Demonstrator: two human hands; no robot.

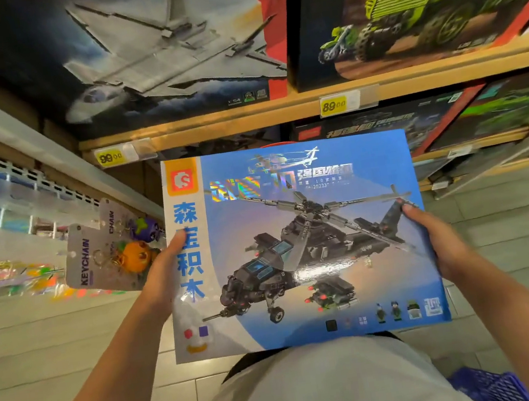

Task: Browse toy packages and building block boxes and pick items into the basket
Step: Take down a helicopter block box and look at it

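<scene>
Grip: both hands grasp the helicopter block box (pixel 296 243) at its short edges. Left hand (pixel 165 275) on the left edge, thumb lying over the front across the white strip of blue characters; right hand (pixel 439 243) on the right edge, thumb over the front by the tail rotor. Fingers behind the box, not visible.

Position: box held in the air in front of the person's torso, face up toward the head camera, below the wooden shelf (pixel 244 118).

Orientation: long axis runs left to right. Print upright to the holder; pictured helicopter nose points to lower left.

Material: flat rectangular carton, glossy blue front with glare, holographic title lettering, orange logo square at upper left.

Surroundings: shelf carries a jet box (pixel 147 53) and a green truck box (pixel 415 2); yellow price tags (pixel 333 105) read 99 and 89. More boxes on the lower shelf, blurred. Keychain cards (pixel 100 254) hang left of the box. Floor of pale grey planks. Blue basket (pixel 489 386) at lower right, partly in view.
</scene>
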